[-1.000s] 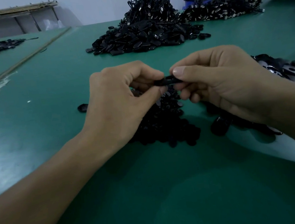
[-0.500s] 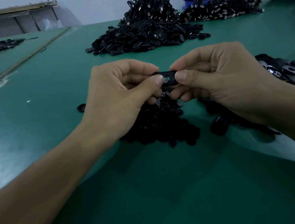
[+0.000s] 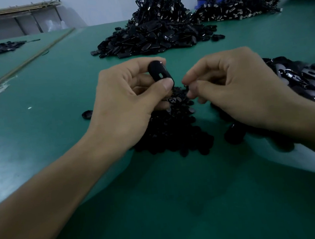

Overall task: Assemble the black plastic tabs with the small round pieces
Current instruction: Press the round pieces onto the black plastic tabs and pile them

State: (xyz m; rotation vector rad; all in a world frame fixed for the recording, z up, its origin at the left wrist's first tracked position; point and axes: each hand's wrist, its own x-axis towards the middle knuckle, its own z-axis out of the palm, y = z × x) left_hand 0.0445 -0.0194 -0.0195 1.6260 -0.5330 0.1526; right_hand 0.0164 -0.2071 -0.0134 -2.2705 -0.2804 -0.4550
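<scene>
Now only the left hand [image 3: 124,107] pinches the tab [image 3: 160,72]; the right hand [image 3: 234,91] withdrew, grip unreadable.

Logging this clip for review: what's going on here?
A person works at a table. The left hand pinches a tab, its hole facing the camera. The right hand hangs beside it with curled fingers over the pile of round pieces; whether it holds one is too blurred to tell. A heap of tabs lies behind.

The green table [image 3: 56,134] carries a near pile of small round pieces [image 3: 174,139], black tabs [image 3: 305,80] (right) and a far heap [image 3: 153,38].
</scene>
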